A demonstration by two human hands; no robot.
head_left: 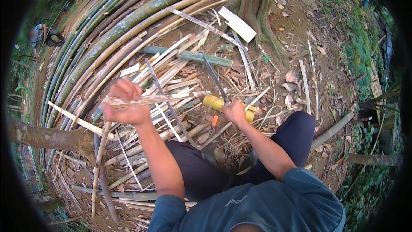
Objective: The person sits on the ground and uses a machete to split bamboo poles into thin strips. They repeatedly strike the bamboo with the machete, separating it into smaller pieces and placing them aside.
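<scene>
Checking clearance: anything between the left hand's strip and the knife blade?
Nothing visible: the pale strip in the left hand points toward the knife in the right hand; no obstruction shows between them. Depth can't be judged.

Outdoor workplace: bamboo poles (150,9), tree (256,1)

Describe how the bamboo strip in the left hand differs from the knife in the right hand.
The bamboo strip is pale tan; the knife has a dark grey blade. The strip lies nearly crosswise in the picture, while the knife points away from the person, slanting leftward. The left hand holds the strip, the right hand the knife. Both are long and narrow.
</scene>
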